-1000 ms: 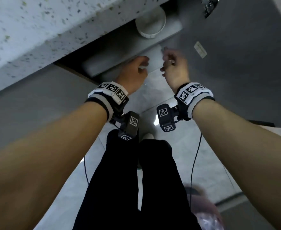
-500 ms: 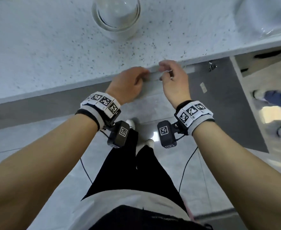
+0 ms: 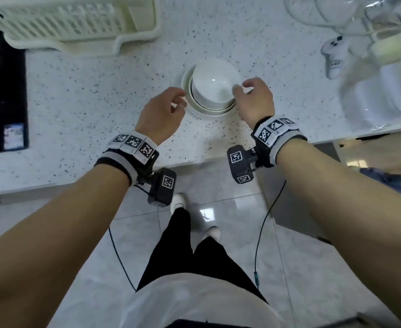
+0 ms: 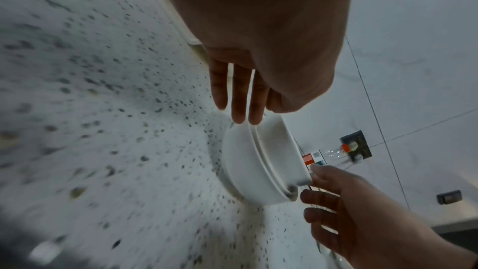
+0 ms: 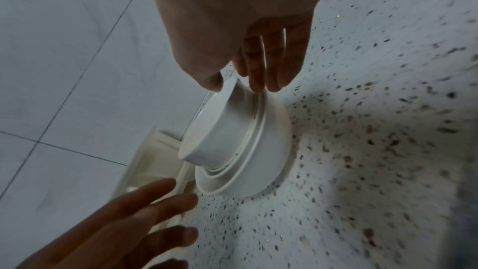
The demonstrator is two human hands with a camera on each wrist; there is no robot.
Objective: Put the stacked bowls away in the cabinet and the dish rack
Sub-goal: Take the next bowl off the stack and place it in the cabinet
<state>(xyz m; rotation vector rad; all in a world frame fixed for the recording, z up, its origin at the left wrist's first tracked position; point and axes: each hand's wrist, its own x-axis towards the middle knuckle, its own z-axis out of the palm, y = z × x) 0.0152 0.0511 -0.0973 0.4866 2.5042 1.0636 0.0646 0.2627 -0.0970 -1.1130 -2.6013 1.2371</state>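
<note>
A white speckled countertop (image 3: 100, 102) spanned the view. At its left edge sat a black stovetop (image 3: 0, 91); at its right end lay clear plastic bags (image 3: 372, 67).

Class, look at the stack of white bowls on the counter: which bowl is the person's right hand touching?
The top bowl, the smallest, nested uppermost. The right hand has its thumb and fingertips at that bowl's rim; the wider bowls beneath sit untouched.

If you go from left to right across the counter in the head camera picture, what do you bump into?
Black panel → left hand → stack of white ceramic bowls → right hand → small white plastic gadget with dark dots → white plates under clear plastic wrap.
</note>
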